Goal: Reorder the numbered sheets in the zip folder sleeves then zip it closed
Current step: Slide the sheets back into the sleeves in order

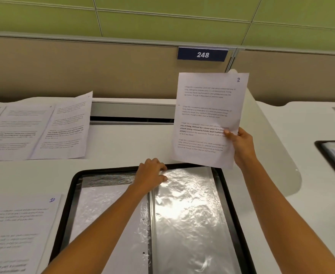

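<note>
Fingers of the right hand (239, 144) pinch sheet 2 (207, 113), held at 1 o'clock above the open zip folder (64, 214) on the bench (123, 144). The left hand (151, 174) grips the top edge of the clear sleeve (188, 212) in curled fingers. The limp sheet may buckle at that mouth.

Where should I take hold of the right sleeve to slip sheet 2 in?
Pinch the sleeve at its far top edge by the spine, coming down from above, as the left hand does. It lies flat in the open folder, so probably only that edge can be lifted. Sheet 2, in the right hand, hangs just above it.
</note>
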The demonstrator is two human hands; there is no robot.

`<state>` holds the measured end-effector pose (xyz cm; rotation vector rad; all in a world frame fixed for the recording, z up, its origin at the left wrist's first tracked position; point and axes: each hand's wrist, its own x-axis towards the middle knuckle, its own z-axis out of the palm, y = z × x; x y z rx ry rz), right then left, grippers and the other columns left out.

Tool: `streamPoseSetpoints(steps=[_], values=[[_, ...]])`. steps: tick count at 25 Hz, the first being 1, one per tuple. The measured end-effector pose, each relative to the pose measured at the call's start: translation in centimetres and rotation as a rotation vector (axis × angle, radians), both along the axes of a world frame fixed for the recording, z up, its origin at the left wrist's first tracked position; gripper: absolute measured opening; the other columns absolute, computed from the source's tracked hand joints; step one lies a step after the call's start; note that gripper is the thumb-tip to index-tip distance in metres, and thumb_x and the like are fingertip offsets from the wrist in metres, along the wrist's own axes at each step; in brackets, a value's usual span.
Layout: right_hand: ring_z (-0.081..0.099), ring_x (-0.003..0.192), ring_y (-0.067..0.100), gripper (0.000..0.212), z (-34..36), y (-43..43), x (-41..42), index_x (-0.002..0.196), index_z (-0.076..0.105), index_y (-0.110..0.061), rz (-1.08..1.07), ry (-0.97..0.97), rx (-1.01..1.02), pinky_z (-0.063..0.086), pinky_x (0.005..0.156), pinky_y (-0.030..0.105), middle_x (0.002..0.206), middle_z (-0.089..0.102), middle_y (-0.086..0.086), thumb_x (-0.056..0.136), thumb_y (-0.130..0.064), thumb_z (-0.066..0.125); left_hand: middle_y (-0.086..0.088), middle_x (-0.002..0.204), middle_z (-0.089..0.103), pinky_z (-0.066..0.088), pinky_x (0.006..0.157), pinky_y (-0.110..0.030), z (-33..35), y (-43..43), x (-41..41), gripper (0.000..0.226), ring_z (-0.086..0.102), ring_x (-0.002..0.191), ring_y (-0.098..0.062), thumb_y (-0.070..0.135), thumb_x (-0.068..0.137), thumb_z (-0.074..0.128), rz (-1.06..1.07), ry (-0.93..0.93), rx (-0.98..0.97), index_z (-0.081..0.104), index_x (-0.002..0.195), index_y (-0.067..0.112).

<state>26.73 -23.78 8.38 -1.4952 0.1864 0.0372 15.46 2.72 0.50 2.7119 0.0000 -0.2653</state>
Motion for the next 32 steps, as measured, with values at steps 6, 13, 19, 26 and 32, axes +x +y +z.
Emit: streamPoseSetpoints(steps=[6, 13, 19, 26, 32], values=[[0.072, 0.091, 0.022, 0.028, -0.7, 0.3, 0.0, 0.116, 0.066, -0.009, 0.086, 0.016, 0.022, 0.057, 0.075, 0.033, 0.106, 0.073, 0.006, 0.088, -0.009, 0.067, 0.010, 0.080, 0.064, 0.041, 0.093, -0.040, 0.2, -0.3, 0.3, 0.007, 0.054, 0.089, -0.013, 0.029, 0.084, 0.073, 0.159, -0.081, -0.170, 0.067, 0.084, 0.028], [0.071, 0.095, 0.025, 0.031, -0.9, 1.6, 1.4, 0.118, 0.065, -0.007, 0.187, -0.010, 0.005, 0.058, 0.081, 0.036, 0.108, 0.073, 0.008, 0.088, -0.011, 0.068, 0.001, 0.085, 0.064, 0.043, 0.087, -0.031, 0.0, 0.0, -0.5, 0.009, 0.055, 0.083, -0.018, 0.026, 0.089, 0.065, 0.094, -0.271, -0.033, 0.071, 0.096, 0.024], [0.070, 0.097, 0.025, 0.032, -1.0, 2.5, 2.5, 0.119, 0.065, -0.007, 0.240, -0.022, 0.019, 0.057, 0.081, 0.036, 0.109, 0.072, 0.009, 0.088, -0.012, 0.068, 0.008, 0.097, 0.066, 0.043, 0.077, -0.030, -1.3, -0.2, -2.3, 0.012, 0.057, 0.097, -0.016, 0.020, 0.079, 0.076, 0.073, -0.439, 0.015, 0.069, 0.087, 0.025], [0.069, 0.099, 0.029, 0.034, 0.1, 3.2, 4.3, 0.120, 0.064, -0.006, 0.382, 0.001, -0.037, 0.056, 0.086, 0.041, 0.110, 0.072, 0.010, 0.087, -0.012, 0.069, 0.006, 0.094, 0.059, 0.045, 0.071, -0.027, -2.0, -0.3, -4.1, 0.016, 0.050, 0.089, -0.012, 0.025, 0.074, 0.082, 0.164, -0.510, -0.077, 0.071, 0.086, 0.026], [0.071, 0.089, 0.026, 0.026, -0.7, 5.2, 4.6, 0.114, 0.067, -0.009, 0.459, -0.022, -0.172, 0.057, 0.081, 0.040, 0.102, 0.074, 0.008, 0.089, -0.013, 0.068, 0.005, 0.090, 0.058, 0.049, 0.066, -0.031, -2.3, -0.4, -4.3, 0.014, 0.051, 0.085, -0.014, 0.022, 0.075, 0.080, 0.196, -0.519, -0.101, 0.070, 0.084, 0.024]])
